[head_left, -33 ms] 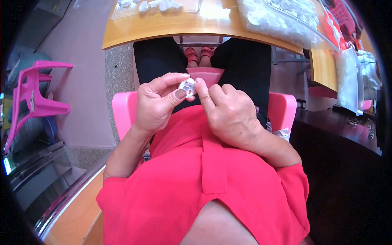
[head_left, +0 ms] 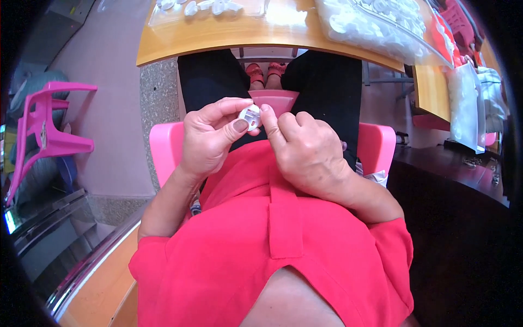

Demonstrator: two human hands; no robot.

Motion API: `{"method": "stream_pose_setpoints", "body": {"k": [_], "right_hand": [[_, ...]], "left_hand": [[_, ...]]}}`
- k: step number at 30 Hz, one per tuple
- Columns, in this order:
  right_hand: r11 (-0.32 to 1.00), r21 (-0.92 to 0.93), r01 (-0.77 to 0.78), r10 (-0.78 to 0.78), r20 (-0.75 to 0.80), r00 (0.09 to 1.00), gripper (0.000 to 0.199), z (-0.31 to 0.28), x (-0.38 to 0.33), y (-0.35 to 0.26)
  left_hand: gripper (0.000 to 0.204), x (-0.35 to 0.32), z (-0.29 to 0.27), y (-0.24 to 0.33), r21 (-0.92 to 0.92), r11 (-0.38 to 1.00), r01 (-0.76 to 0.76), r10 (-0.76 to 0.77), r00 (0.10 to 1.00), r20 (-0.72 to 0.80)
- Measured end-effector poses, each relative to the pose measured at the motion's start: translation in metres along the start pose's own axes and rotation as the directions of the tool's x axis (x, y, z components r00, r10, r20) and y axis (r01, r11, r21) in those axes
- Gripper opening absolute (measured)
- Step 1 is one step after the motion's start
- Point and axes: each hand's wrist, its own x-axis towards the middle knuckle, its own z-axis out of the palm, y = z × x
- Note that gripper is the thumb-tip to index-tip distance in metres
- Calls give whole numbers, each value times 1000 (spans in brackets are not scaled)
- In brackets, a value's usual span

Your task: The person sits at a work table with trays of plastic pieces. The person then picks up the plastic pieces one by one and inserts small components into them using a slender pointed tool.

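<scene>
The left hand (head_left: 207,136) is pinching a small round white piece (head_left: 250,116) between its thumb and fingers, its face with rectangular openings showing. The right hand (head_left: 308,147) is curling most of its fingers while its index finger is pointing at the piece's right rim; its thumb is hidden, so whether it is gripping anything cannot be told. Both hands and the piece are hovering above the lap, short of the near edge of the wooden table (head_left: 212,39). A pink chair (head_left: 166,144) is showing on both sides of the person. Back from the table's near left corner, white parts (head_left: 219,6) are lying loose in a clear tray (head_left: 256,10). Toward the near right corner, a clear container (head_left: 427,54) is holding many white pieces (head_left: 376,27).
</scene>
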Motion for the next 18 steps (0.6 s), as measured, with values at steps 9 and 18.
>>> {"method": "stream_pose_setpoints", "body": {"k": [9,18], "right_hand": [[988,-116,106,-96,86,992,36,-7,0,5],[981,153,116,-140,162,977,31,-11,-4,27]], "left_hand": [[25,2,-1,-2,107,994,12,-15,1000,28],[27,10,-2,-12,92,995,41,-54,987,153]]}}
